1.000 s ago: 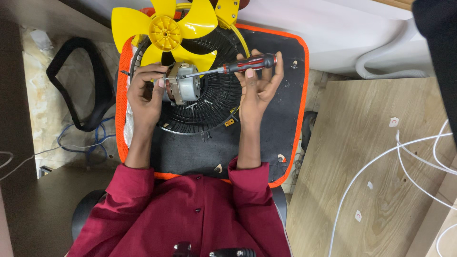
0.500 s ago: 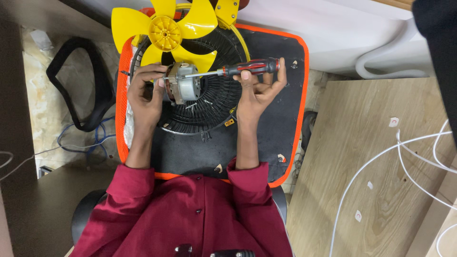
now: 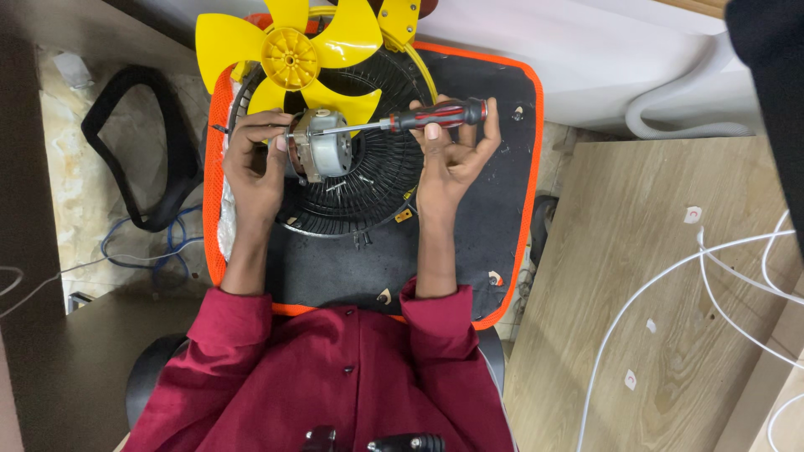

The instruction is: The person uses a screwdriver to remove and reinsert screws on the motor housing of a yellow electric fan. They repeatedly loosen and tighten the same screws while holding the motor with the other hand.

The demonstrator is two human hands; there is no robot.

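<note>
My left hand (image 3: 255,163) grips a small grey fan motor (image 3: 320,154) above a black round fan grille (image 3: 368,180). My right hand (image 3: 452,155) holds a screwdriver with a red and black handle (image 3: 440,115), lying level. Its thin shaft runs left across the top of the motor to my left fingers. A yellow fan blade (image 3: 291,59) lies just beyond the motor. All of this rests on a black mat with an orange border (image 3: 502,209).
A wooden board (image 3: 662,293) with white cables (image 3: 703,259) lies to the right. A black strap (image 3: 159,151) and blue wires (image 3: 134,243) lie on the floor to the left. A white hose (image 3: 678,92) curves at the upper right.
The screwdriver has shifted slightly, and my right hand's fingers have changed their grip on its handle. My left hand still holds the motor in the same place.
</note>
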